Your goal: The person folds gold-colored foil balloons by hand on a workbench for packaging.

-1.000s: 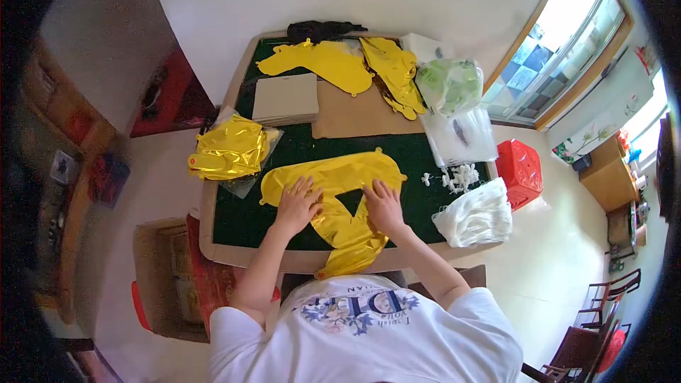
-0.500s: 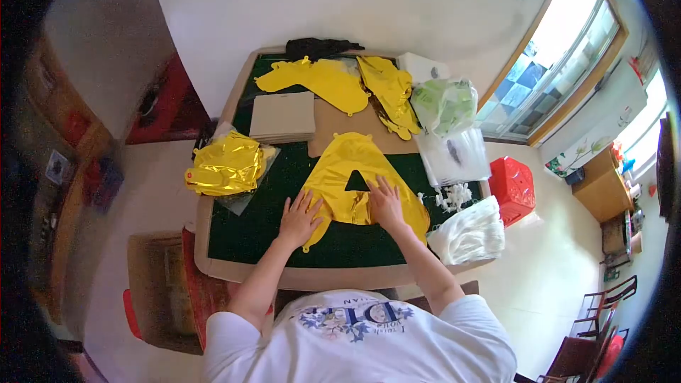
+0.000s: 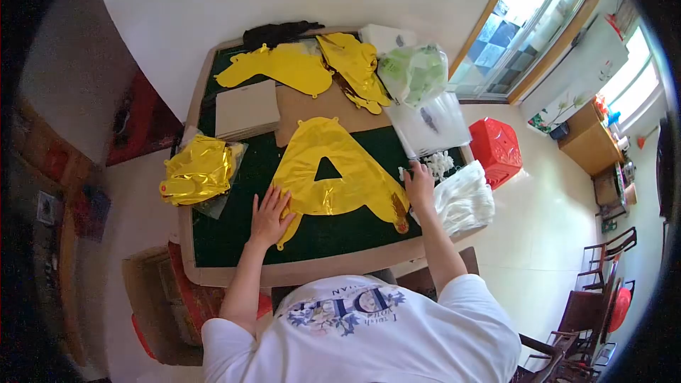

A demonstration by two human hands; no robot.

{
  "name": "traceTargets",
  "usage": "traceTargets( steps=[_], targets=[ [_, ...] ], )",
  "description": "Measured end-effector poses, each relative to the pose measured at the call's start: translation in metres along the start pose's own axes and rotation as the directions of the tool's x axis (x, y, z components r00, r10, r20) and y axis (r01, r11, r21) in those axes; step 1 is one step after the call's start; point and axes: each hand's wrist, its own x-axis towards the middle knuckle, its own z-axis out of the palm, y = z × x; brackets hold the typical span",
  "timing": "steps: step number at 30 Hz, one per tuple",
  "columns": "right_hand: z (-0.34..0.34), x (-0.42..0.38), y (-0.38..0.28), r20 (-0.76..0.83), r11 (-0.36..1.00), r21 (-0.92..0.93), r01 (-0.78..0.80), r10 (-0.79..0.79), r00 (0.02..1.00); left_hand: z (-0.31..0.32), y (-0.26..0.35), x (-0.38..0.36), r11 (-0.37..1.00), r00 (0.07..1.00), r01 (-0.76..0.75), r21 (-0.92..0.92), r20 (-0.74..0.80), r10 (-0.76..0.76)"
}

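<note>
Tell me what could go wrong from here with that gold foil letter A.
The shiny gold foil letter A might slide or crease, with the left hand resting only at one edge. The right hand, beside the small white pieces, might scatter them or snag the white stringy bundle nearby.

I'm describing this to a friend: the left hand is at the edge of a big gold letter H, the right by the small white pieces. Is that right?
Not quite: the head view shows the gold letter is an A, not H. The left hand is at its edge, the right hand by the small white pieces.
</note>
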Motion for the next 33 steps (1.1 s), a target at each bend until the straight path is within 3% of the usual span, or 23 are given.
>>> traceTargets(
  steps=[3, 6, 10, 14, 18, 20, 25, 26, 27, 29, 33],
  targets=[
    [0.02, 0.011, 0.014, 0.077, 0.999, -0.033, 0.039, -0.037, 0.996, -0.01, 0.005, 0.002, 1.0, 0.998, -0.005, -0.028, -0.059, 0.003],
    [0.025, 0.024, 0.018, 0.081, 0.952, -0.305, 0.025, -0.001, 0.997, -0.013, -0.007, 0.007, 0.988, 0.978, 0.112, -0.108, -0.164, -0.129],
    [-0.001, 0.06, -0.02, 0.097, 0.982, -0.159, 0.103, -0.088, 0.991, 0.002, -0.036, 0.007, 0.935, 0.911, 0.168, -0.312, -0.312, -0.268],
    [0.04, 0.113, -0.033, 0.157, 0.974, 0.029, 0.225, -0.227, 0.961, 0.01, -0.039, 0.006, 0.948, 0.896, 0.088, -0.305, -0.392, -0.209],
    [0.098, 0.155, -0.037, 0.202, 0.919, -0.099, 0.382, -0.357, 0.912, 0.008, -0.037, 0.005, 0.927, 0.863, 0.07, -0.369, -0.444, -0.242],
    [0.114, 0.175, -0.047, 0.341, 0.947, -0.096, 0.306, -0.257, 0.904, 0.009, -0.04, 0.004, 0.921, 0.869, 0.093, -0.378, -0.421, -0.26],
    [0.13, 0.201, -0.055, 0.323, 0.958, -0.121, 0.262, -0.212, 0.922, 0.005, -0.039, 0.005, 0.888, 0.9, 0.171, -0.426, -0.3, -0.317],
    [0.129, 0.203, -0.056, 0.328, 0.952, -0.135, 0.274, -0.218, 0.919, 0.007, -0.036, 0.005, 0.925, 0.865, 0.144, -0.352, -0.41, -0.29],
    [0.128, 0.209, -0.056, 0.326, 0.951, -0.134, 0.279, -0.223, 0.919, 0.008, -0.038, 0.007, 0.925, 0.862, 0.144, -0.352, -0.414, -0.292],
    [0.126, 0.212, -0.053, 0.552, 0.939, -0.097, 0.33, -0.226, 0.803, 0.012, -0.041, 0.006, 0.935, 0.859, 0.108, -0.339, -0.442, -0.259],
    [0.139, 0.223, -0.055, 0.5, 0.938, -0.154, 0.311, -0.197, 0.843, 0.016, -0.044, 0.005, 0.917, 0.867, 0.108, -0.383, -0.415, -0.275]
  ],
)
